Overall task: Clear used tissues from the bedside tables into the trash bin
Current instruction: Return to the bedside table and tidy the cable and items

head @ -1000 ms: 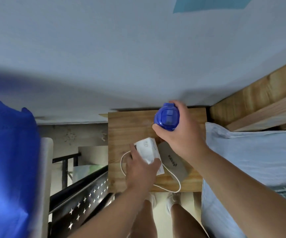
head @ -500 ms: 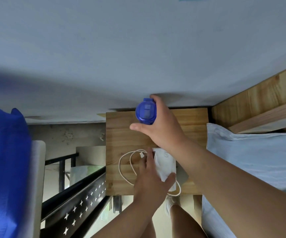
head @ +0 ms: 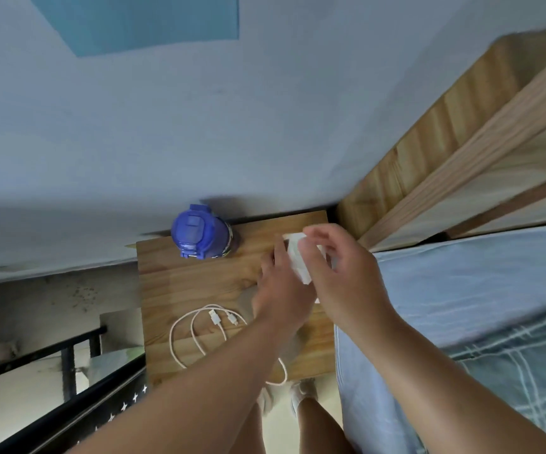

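On the wooden bedside table [head: 173, 283], both hands meet over a white rectangular pack [head: 299, 261] near the back right corner. My left hand [head: 281, 296] holds the pack from the left side. My right hand [head: 340, 273] curls its fingers over the pack's top and right side. Much of the pack is hidden between the hands. No loose tissue and no trash bin is in view.
A blue bottle [head: 199, 231] stands at the table's back left corner against the wall. A white cable [head: 199, 329] lies looped on the front of the table. A bed with a blue sheet [head: 461, 290] borders the right side, and a black metal rack [head: 68, 371] stands lower left.
My right hand set the blue bottle at the back left corner, let go and came to the white pack. My left hand carried the pack from the table's front to the back right.
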